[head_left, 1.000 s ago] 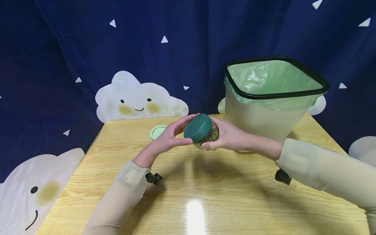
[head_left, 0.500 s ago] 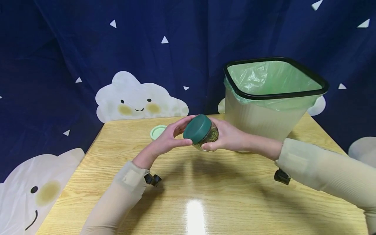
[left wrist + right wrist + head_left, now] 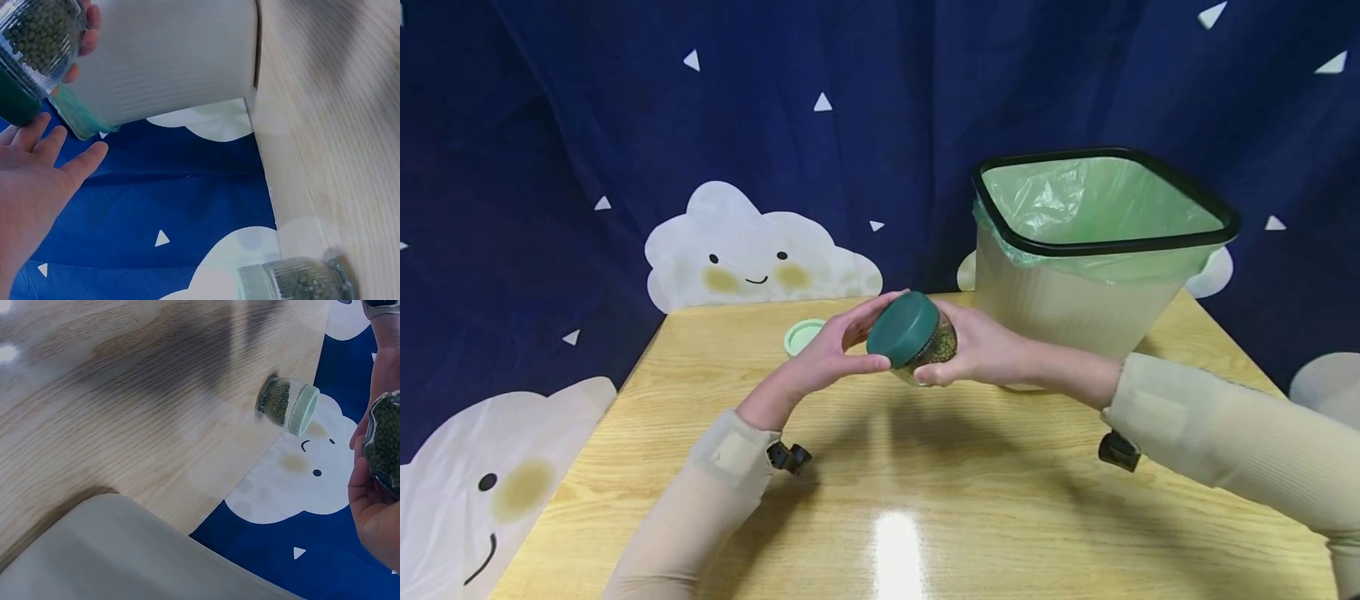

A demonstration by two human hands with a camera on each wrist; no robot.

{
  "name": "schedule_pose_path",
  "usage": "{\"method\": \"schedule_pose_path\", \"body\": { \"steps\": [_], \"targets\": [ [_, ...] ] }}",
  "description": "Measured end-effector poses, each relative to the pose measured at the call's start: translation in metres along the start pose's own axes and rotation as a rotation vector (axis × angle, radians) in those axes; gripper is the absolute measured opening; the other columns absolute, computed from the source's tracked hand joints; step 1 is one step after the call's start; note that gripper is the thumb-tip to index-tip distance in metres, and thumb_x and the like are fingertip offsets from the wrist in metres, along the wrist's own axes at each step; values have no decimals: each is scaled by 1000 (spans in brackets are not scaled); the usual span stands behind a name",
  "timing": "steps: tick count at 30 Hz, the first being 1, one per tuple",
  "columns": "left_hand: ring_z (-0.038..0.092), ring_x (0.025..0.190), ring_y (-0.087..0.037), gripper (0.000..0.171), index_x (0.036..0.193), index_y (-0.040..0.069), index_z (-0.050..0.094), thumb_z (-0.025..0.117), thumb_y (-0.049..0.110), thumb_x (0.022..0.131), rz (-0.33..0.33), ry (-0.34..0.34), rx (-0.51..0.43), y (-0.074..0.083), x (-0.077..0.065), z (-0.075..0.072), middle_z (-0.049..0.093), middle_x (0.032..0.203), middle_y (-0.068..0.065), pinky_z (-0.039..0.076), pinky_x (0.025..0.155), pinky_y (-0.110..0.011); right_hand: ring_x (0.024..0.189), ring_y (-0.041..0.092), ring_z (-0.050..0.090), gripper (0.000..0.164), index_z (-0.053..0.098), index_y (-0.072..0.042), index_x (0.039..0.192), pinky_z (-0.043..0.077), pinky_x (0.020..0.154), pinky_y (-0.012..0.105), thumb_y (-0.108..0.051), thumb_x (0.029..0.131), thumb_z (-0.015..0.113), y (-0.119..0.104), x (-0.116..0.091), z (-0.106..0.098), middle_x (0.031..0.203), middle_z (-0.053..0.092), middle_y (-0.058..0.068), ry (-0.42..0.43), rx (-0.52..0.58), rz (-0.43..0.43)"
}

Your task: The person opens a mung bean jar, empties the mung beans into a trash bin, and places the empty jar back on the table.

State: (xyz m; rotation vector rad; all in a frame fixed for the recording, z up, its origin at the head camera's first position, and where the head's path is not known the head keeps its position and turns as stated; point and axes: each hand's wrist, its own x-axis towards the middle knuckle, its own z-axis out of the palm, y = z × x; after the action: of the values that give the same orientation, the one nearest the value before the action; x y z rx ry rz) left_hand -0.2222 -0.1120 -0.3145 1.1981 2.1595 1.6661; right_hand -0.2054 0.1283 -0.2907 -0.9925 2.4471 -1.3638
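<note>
In the head view, a clear jar of green beans (image 3: 942,343) with a dark green lid (image 3: 903,328) is held tilted above the table, its lid toward my left hand. My right hand (image 3: 988,343) grips the jar's body from the right. Thumb and fingers of my left hand (image 3: 831,353) span the lid from both sides, fingertips at its edge. Beans fill much of the ribbed jar (image 3: 41,36) in the left wrist view. A second bean jar (image 3: 282,403), with a pale green lid, stands on the table behind my left hand.
At the right stands a tall cream bin (image 3: 1052,304) with a black rim (image 3: 1101,247) and a green bag (image 3: 1075,196) lining it. The wooden table (image 3: 985,517) ends at a dark blue curtain (image 3: 850,183) with white clouds on it.
The jar and both hands have shifted very slightly left; the hold on the jar and lid looks the same.
</note>
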Motion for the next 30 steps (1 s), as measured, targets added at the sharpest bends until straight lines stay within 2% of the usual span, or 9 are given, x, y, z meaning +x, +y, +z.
{"method": "schedule_pose_path", "body": {
  "steps": [8, 13, 20, 30],
  "targets": [
    [43, 133, -24, 105, 150, 2, 33, 69, 67, 76, -15, 23, 49, -1, -3, 0, 38, 151, -11, 33, 109, -46, 97, 20, 61, 73, 48, -7, 134, 49, 86, 40, -24, 72, 83, 0, -1, 2, 109, 65, 4, -11, -12, -9],
    [43, 133, -25, 105, 150, 0, 33, 68, 68, 77, -2, 24, 70, -3, -3, 1, 39, 150, -13, 33, 109, -45, 96, 20, 61, 72, 48, -7, 134, 49, 86, 39, -23, 72, 83, 0, -2, 1, 109, 65, 4, -19, -25, -11],
    [44, 132, -24, 103, 149, 1, 35, 65, 69, 78, 16, 30, 105, 2, -1, 0, 41, 149, -13, 33, 109, -43, 93, 21, 61, 71, 48, -5, 133, 51, 84, 39, -21, 73, 82, -2, -1, 0, 108, 65, 6, -25, 16, -20],
    [38, 137, -25, 102, 148, 0, 38, 65, 69, 78, 24, 71, 162, 7, -2, -3, 37, 151, -12, 23, 113, -50, 94, 20, 61, 67, 51, -2, 128, 50, 85, 39, -18, 71, 82, -4, 3, 3, 106, 65, 6, 24, 1, -20]
  ]
}}
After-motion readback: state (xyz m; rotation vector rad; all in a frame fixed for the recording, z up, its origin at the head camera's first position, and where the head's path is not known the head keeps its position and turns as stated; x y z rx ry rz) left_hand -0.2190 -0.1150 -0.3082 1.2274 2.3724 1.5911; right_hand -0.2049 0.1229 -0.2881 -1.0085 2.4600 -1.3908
